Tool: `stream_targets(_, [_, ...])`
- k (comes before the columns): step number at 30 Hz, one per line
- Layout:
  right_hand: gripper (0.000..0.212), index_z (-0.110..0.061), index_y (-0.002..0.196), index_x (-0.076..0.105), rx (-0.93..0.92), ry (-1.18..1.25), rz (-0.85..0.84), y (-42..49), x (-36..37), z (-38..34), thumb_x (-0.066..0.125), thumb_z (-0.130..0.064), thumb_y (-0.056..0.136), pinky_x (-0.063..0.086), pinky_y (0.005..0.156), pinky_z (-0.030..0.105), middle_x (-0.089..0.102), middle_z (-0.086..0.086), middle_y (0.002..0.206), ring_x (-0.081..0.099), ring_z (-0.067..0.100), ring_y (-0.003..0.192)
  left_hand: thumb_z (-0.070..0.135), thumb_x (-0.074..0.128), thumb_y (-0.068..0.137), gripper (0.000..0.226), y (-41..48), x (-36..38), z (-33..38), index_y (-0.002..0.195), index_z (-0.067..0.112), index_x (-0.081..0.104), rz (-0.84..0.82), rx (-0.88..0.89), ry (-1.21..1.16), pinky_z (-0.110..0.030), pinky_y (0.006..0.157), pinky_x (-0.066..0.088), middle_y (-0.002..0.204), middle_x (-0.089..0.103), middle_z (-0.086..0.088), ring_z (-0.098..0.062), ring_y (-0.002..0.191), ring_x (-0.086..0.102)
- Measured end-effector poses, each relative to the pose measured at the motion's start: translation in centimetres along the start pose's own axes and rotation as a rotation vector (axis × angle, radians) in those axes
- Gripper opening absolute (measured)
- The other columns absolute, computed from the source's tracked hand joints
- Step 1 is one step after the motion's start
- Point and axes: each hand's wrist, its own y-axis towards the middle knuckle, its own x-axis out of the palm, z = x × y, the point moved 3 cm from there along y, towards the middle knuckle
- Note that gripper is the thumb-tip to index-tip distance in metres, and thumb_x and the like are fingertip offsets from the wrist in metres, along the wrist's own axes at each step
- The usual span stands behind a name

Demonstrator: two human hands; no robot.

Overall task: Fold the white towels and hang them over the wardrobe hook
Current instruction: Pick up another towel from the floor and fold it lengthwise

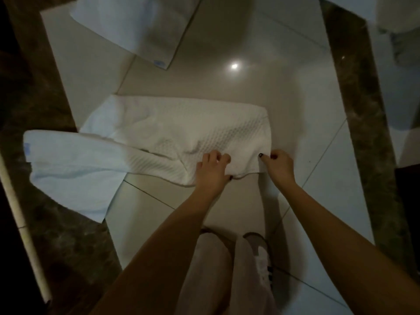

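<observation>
In the head view, a white towel (172, 137) lay on the pale tiled floor (295, 92) just ahead of the person's feet. Its long axis ran across the picture from left to right, dipping a little toward the near left. Its right short end sat squarely on the tiles. Its left end splayed apart into two loose layers that reached onto the dark marble border (45, 105). A small blue tag showed at the far left tip.

The left hand (212, 169) gripped the towel's near long edge, fingers curled down on the waffle weave and the thumb tucked at the hem. The right hand (278, 165) pinched the near right corner, fingers bent close together with dark nails showing. The two hands were near each other, both at the right end of the towel.

A second towel (136, 26) lay well apart at the top left, folded into a long strip that pointed toward the near right. Its far end was cut off by the top edge of the picture.

The light was dim. How many layers the nearer towel had under the hands could not be made out. Pale shapes at the top right corner were too blurred to name. Light trousers (204, 280) and a shoe (263, 264) showed at the bottom, partly covered by the forearms. A bright reflection (234, 65) shone on the tiles.
</observation>
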Motion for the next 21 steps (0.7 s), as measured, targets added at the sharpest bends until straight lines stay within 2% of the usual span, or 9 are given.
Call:
stream_targets(2, [0.027,-0.013,0.069,0.045,-0.023,0.040,0.009,-0.4,1.0,0.3,0.057,-0.017,0.093,0.029,0.050,0.023,0.043,-0.001,0.064,0.038,0.010,0.058,0.038,0.073,0.073,0.031,0.0,0.3,-0.3,0.096,0.021,0.060,0.063,-0.036,-0.057,-0.033,0.076,0.031,0.111,0.047,-0.005,-0.024,0.101,0.042])
stream_targets(5, [0.026,-0.011,0.072,0.042,0.008,0.176,0.063,-3.4,0.9,0.3,0.052,-0.011,0.097,0.030,0.045,0.010,0.042,-0.003,0.066,0.037,0.006,0.058,0.028,0.075,0.071,0.023,-1.5,-0.6,-0.6,0.083,0.012,0.062,0.022,-0.082,-0.396,-0.031,0.073,0.037,0.100,0.052,-0.006,-0.021,0.091,0.047])
stream_targets(7, [0.028,-0.012,0.071,0.041,0.039,0.216,0.074,-6.2,0.2,0.3,0.053,-0.013,0.096,0.030,0.044,0.009,0.045,-0.002,0.068,0.042,0.010,0.062,0.017,0.073,0.076,0.017,-3.7,-2.9,-0.5,0.079,0.006,0.061,-0.019,-0.101,-0.613,-0.028,0.068,0.038,0.086,0.055,-0.005,-0.017,0.082,0.051])
stream_targets(9, [0.020,-0.014,0.077,0.047,0.050,0.257,0.082,-9.2,-0.9,-0.2,0.058,-0.015,0.094,0.034,0.047,0.008,0.052,0.000,0.076,0.049,0.015,0.071,0.014,0.072,0.079,0.015,-6.5,-6.1,-0.3,0.076,0.011,0.057,-0.064,-0.149,-0.725,-0.020,0.062,0.036,0.074,0.056,0.001,-0.010,0.071,0.050])
stream_targets(10, [0.010,-0.014,0.089,0.052,0.056,0.317,0.082,-11.2,-1.7,-1.0,0.061,-0.015,0.093,0.041,0.052,0.009,0.056,0.000,0.084,0.053,0.015,0.075,0.015,0.073,0.079,0.017,-8.0,-8.1,-0.1,0.075,0.014,0.056,-0.071,-0.164,-0.751,-0.019,0.060,0.036,0.070,0.056,0.004,-0.007,0.066,0.049])
stream_targets(13, [0.033,-0.019,0.121,0.051,0.028,0.506,0.036,-17.2,-4.9,-4.2,0.062,-0.007,0.092,0.053,0.069,0.012,0.057,-0.012,0.101,0.058,0.001,0.083,0.018,0.075,0.078,0.019,-12.2,-14.5,1.2,0.074,0.017,0.056,-0.089,-0.151,-0.768,-0.020,0.059,0.037,0.064,0.054,0.006,-0.003,0.058,0.046])
stream_targets(15, [0.029,-0.015,0.119,0.057,-0.006,0.511,0.015,-20.9,-7.5,-7.2,0.062,-0.006,0.092,0.051,0.073,0.009,0.060,-0.008,0.101,0.059,0.005,0.086,0.018,0.074,0.079,0.019,-14.9,-19.4,2.3,0.075,0.016,0.056,-0.098,-0.141,-0.746,-0.018,0.056,0.035,0.063,0.052,0.008,0.001,0.055,0.045])
stream_targets(19, [0.008,-0.007,0.095,0.063,-0.040,0.477,-0.029,-27.7,-12.9,-13.7,0.066,-0.012,0.090,0.042,0.060,0.006,0.059,0.001,0.085,0.054,0.018,0.087,0.017,0.071,0.082,0.016,-20.2,-29.5,4.7,0.079,0.013,0.056,-0.067,-0.105,-0.757,-0.019,0.059,0.038,0.069,0.057,0.000,-0.006,0.062,0.050])
stream_targets(21, [0.010,-0.008,0.097,0.062,-0.056,0.464,-0.070,-31.2,-15.4,-17.0,0.066,-0.014,0.090,0.047,0.070,0.013,0.060,0.003,0.088,0.055,0.019,0.089,0.016,0.070,0.082,0.015,-23.1,-34.0,6.2,0.080,0.012,0.056,-0.041,-0.088,-0.770,-0.025,0.062,0.042,0.073,0.059,-0.006,-0.013,0.066,0.053])
